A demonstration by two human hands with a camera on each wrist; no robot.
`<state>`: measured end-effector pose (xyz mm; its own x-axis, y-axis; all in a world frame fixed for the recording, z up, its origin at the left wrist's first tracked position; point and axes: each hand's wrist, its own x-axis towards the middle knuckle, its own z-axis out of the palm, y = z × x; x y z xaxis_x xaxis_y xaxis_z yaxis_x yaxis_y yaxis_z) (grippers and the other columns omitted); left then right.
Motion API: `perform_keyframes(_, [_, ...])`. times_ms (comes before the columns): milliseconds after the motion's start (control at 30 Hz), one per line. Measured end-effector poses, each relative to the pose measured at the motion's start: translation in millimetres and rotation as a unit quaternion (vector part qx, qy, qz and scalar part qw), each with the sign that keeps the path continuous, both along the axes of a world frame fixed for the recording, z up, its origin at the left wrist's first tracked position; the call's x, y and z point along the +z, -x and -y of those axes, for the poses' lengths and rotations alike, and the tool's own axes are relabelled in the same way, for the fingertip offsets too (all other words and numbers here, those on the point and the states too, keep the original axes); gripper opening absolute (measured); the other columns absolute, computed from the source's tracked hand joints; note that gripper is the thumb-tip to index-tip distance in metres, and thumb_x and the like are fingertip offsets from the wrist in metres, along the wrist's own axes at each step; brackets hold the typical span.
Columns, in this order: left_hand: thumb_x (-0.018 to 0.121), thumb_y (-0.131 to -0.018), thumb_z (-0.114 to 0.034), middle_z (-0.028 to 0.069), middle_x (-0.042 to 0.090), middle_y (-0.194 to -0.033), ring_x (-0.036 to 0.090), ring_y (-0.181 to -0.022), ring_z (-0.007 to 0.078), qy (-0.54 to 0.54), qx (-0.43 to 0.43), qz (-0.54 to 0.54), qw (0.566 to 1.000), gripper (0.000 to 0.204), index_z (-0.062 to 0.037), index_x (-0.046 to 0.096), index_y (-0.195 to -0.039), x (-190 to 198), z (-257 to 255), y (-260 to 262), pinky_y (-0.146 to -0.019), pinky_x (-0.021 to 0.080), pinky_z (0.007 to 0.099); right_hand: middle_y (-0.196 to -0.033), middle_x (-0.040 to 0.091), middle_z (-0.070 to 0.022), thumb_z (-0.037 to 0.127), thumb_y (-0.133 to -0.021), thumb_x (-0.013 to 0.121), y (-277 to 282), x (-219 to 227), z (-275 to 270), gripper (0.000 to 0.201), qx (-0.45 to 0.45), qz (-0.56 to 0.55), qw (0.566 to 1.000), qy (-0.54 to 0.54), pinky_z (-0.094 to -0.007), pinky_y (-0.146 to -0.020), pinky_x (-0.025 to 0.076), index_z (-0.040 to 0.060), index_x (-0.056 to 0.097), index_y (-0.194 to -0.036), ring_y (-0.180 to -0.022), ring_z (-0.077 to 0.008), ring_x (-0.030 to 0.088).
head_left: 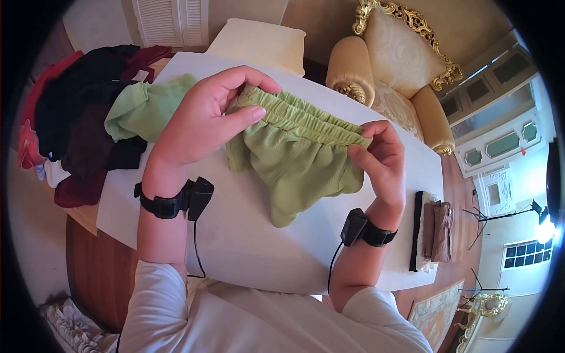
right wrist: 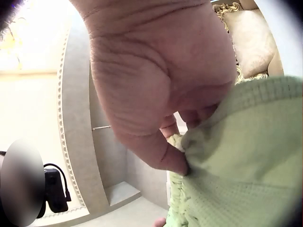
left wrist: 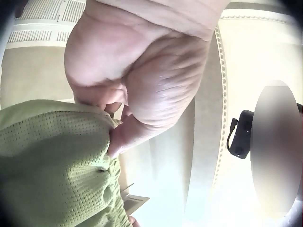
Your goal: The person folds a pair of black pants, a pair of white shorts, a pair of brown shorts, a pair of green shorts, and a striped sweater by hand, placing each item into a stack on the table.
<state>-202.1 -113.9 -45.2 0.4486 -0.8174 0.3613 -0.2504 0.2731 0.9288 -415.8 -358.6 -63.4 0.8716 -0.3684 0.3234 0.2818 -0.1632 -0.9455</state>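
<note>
Both hands hold a pair of light green shorts (head_left: 294, 170) by the gathered elastic waistband, above the white table. My left hand (head_left: 209, 112) pinches one end of the waistband between thumb and fingers. At the other end my right hand (head_left: 384, 163) pinches it the same way. The waistband is stretched sideways between them, and the legs hang down toward me. In the left wrist view the thumb of the left hand (left wrist: 142, 71) presses the ribbed cloth (left wrist: 52, 161). The right wrist view shows the right hand (right wrist: 151, 75) with its thumb against the waistband's edge.
A heap of dark and red clothes (head_left: 82, 117) lies at the left, with another light green garment (head_left: 147, 109) beside it. Folded clothes (head_left: 432, 229) sit at the table's right edge. Beyond the table (head_left: 235, 247) stand a gold-trimmed armchair (head_left: 400, 70) and a cream stool (head_left: 259, 44).
</note>
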Motion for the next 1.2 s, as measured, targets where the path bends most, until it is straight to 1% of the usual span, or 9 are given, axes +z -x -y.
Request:
perform_keyframes(167, [0.07, -0.095, 0.003, -0.0033, 0.061, -0.104, 0.057, -0.095, 0.0027, -0.038, 0.099, 0.081, 0.991, 0.019, -0.0025, 0.063, -0.111, -3.6, 1.4, 1.9, -0.082, 0.049, 0.0209, -0.106, 0.063, -0.0038, -0.013, -0.084, 0.071, 5.7, 8.9, -5.4, 0.026, -0.02, 0.008, 0.999, 0.049, -0.028, -0.091, 0.05, 0.0045, 0.058, -0.098, -0.099, -0.0123, 0.061])
perform_keyframes(267, [0.075, -0.092, -0.001, -0.0029, 0.057, -0.082, 0.049, -0.073, 0.0055, -0.054, 0.167, 0.152, 0.973, 0.016, -0.0035, 0.063, -0.103, -3.7, 3.5, 7.6, -0.067, 0.045, 0.0249, -0.108, 0.064, -0.0051, -0.013, -0.083, 0.071, 15.6, 13.7, -4.4, 0.024, -0.013, -0.003, 0.996, 0.093, -0.0284, -0.092, 0.05, 0.0043, 0.058, -0.095, -0.099, -0.0128, 0.062])
perform_keyframes(367, [0.076, -0.092, -0.001, -0.0018, 0.057, -0.078, 0.051, -0.071, 0.0056, -0.066, 0.189, 0.172, 0.964, 0.017, -0.0031, 0.062, -0.101, 2.4, 2.8, 13.0, -0.066, 0.046, 0.0247, -0.108, 0.066, -0.0059, -0.013, -0.084, 0.071, 21.1, 16.9, -3.9, 0.023, -0.014, 0.004, 0.996, 0.087, -0.029, -0.09, 0.051, 0.0037, 0.058, -0.094, -0.098, -0.0131, 0.063])
perform_keyframes(467, [0.076, -0.092, 0.0, -0.0022, 0.06, -0.082, 0.055, -0.074, 0.005, 0.005, 0.217, 0.172, 0.961, 0.016, -0.003, 0.061, -0.099, 5.4, 5.1, 16.7, -0.067, 0.047, 0.0235, -0.108, 0.067, -0.0065, -0.013, -0.085, 0.072, 22.5, 18.3, -4.4, 0.023, -0.04, 0.024, 0.997, 0.064, -0.0292, -0.088, 0.052, 0.0029, 0.058, -0.094, -0.096, -0.0132, 0.064])
perform_keyframes(533, [0.075, -0.092, 0.001, -0.0025, 0.061, -0.085, 0.057, -0.076, 0.0046, 0.046, 0.198, 0.154, 0.967, 0.016, -0.0032, 0.061, -0.099, 7.1, 4.2, 20.1, -0.068, 0.048, 0.0224, -0.107, 0.068, -0.0067, -0.012, -0.086, 0.072, 20.0, 19.1, -8.2, 0.022, -0.068, 0.043, 0.993, 0.086, -0.0288, -0.087, 0.052, 0.0026, 0.059, -0.096, -0.095, -0.0131, 0.064])
perform_keyframes(667, [0.074, -0.094, 0.001, -0.0048, 0.061, -0.091, 0.057, -0.079, 0.0022, 0.075, 0.144, 0.135, 0.978, 0.017, -0.0037, 0.06, -0.102, 6.1, 1.5, 16.1, -0.069, 0.046, 0.0196, -0.11, 0.068, -0.0076, -0.01, -0.092, 0.071, 16.0, 18.4, -10.0, 0.02, -0.094, 0.045, 0.994, 0.045, -0.0267, -0.086, 0.052, 0.0021, 0.058, -0.101, -0.098, -0.0122, 0.064])
perform_keyframes(767, [0.072, -0.097, -0.001, -0.0055, 0.059, -0.096, 0.053, -0.078, -0.0001, 0.051, 0.13, 0.052, 0.989, 0.018, -0.004, 0.059, -0.108, 9.6, -3.5, 23.9, -0.068, 0.043, 0.0176, -0.114, 0.067, -0.0078, -0.011, -0.094, 0.069, 15.3, 24.6, -22.9, 0.02, -0.097, 0.137, 0.985, 0.031, -0.0259, -0.085, 0.052, 0.0014, 0.059, -0.104, -0.099, -0.0117, 0.065])
perform_keyframes(867, [0.07, -0.1, -0.002, -0.0054, 0.056, -0.102, 0.05, -0.076, -0.0019, 0.088, 0.105, 0.043, 0.99, 0.018, -0.0043, 0.057, -0.112, 10.3, -2.9, 23.4, -0.067, 0.04, 0.016, -0.115, 0.068, -0.0072, -0.01, -0.096, 0.067, 13.8, 20.7, -18.2, 0.02, -0.103, 0.092, 0.99, 0.036, -0.0246, -0.086, 0.053, -0.0004, 0.059, -0.112, -0.1, -0.0109, 0.066])
perform_keyframes(1200, [0.069, -0.1, -0.004, -0.0049, 0.057, -0.105, 0.048, -0.075, -0.0036, 0.035, 0.098, 0.055, 0.993, 0.017, -0.0052, 0.058, -0.113, 4.6, -4.0, 8.0, -0.065, 0.04, 0.0155, -0.11, 0.07, -0.0069, -0.004, -0.102, 0.065, 7.3, 20.2, -20.5, 0.021, -0.063, 0.103, 0.993, 0.005, -0.0237, -0.083, 0.053, -0.0014, 0.058, -0.122, -0.096, -0.0098, 0.067])
